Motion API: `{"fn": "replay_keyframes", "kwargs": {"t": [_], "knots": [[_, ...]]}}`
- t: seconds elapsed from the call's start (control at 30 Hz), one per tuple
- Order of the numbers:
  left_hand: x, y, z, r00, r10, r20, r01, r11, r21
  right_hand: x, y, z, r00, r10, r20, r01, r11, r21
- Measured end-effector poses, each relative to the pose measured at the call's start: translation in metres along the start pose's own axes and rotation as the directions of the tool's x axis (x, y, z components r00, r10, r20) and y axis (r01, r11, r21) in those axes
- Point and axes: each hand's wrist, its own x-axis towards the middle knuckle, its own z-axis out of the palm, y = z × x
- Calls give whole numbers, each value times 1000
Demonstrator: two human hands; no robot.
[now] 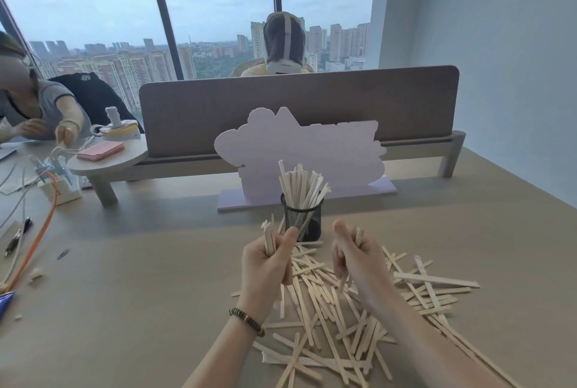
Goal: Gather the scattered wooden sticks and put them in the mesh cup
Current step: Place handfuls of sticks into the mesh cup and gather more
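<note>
A black mesh cup [302, 221] stands on the table, with many pale wooden sticks [300, 184] poking up out of it. Just in front of it, my left hand [271, 259] is shut on a bundle of sticks held upright, their tips rising above the fist. To the right, my right hand [354, 258] is shut on a few sticks that hang down from its fingers. Under and behind both hands lies a wide scattered pile of sticks [337, 322], spreading toward the right and the near table edge.
A lilac cut-out sign [299, 153] stands right behind the cup, in front of a grey desk divider [312, 106]. Cables and an orange cord [40, 237] lie at the left edge. A person sits at the far left; another sits beyond the divider.
</note>
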Motion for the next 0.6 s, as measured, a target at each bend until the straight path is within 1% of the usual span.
{"fn": "replay_keyframes", "kwargs": {"t": [0.1,0.2,0.27,0.33,0.4,0.47,0.53,0.6], "knots": [[-1,-1,0,999,30,21,-30,1000,-2,0,2,0,1000,14,25,-14,1000,-8],[-3,-3,0,999,11,34,-12,1000,22,-2,6,2,998,63,9,-62,996,-68],[-4,-3,1,1000,-4,13,3,999,41,-2,5,3,996,93,-17,-94,991,-98],[-4,-1,2,999,-29,-18,29,999,17,-2,2,4,994,102,-42,-105,992,-70],[-4,0,0,992,-122,-11,120,988,-99,-1,0,3,997,77,1,-77,997,7],[-4,0,-5,983,-180,28,182,960,-213,-2,1,0,995,51,84,-57,996,67],[-5,-1,-11,984,-172,51,179,961,-210,-2,3,-3,982,91,165,-104,992,66],[-7,-2,-20,985,-167,52,172,980,-98,-4,4,-6,967,151,206,-140,988,-71]]}}
